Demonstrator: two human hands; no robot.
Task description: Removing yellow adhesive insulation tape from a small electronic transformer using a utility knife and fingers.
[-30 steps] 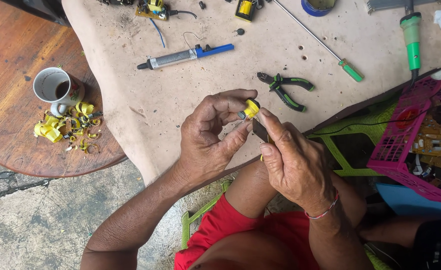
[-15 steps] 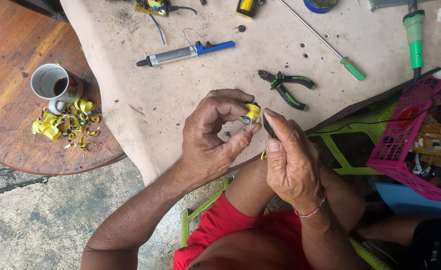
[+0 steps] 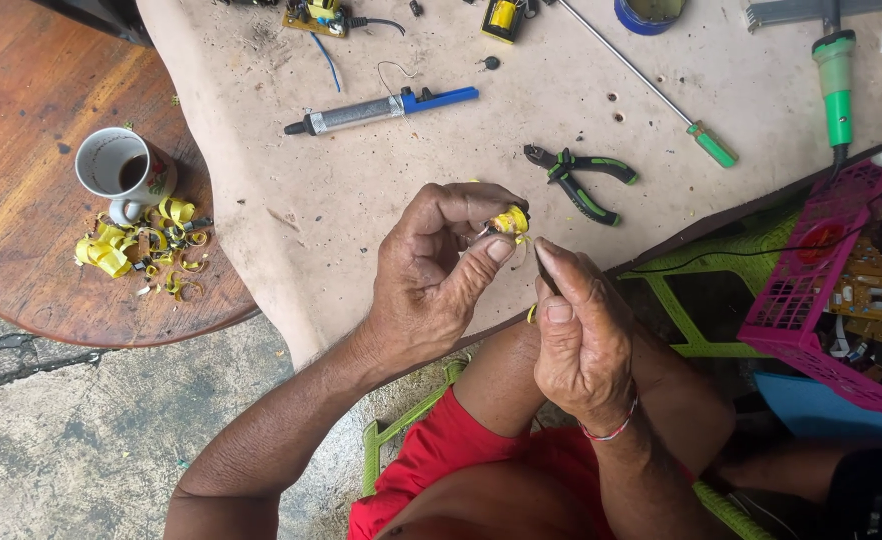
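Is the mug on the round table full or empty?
Nearly empty. The mug stands upright beside the yellow scraps, and only a little dark liquid shows at its bottom; most of the white inner wall is bare.

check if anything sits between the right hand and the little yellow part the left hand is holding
Nothing visible does. The left hand pinches the small yellow part in its fingertips, and the right hand is right beside it with only open air between them.

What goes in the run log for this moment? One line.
left hand: pinching small yellow part | right hand: at the part | pliers: on table
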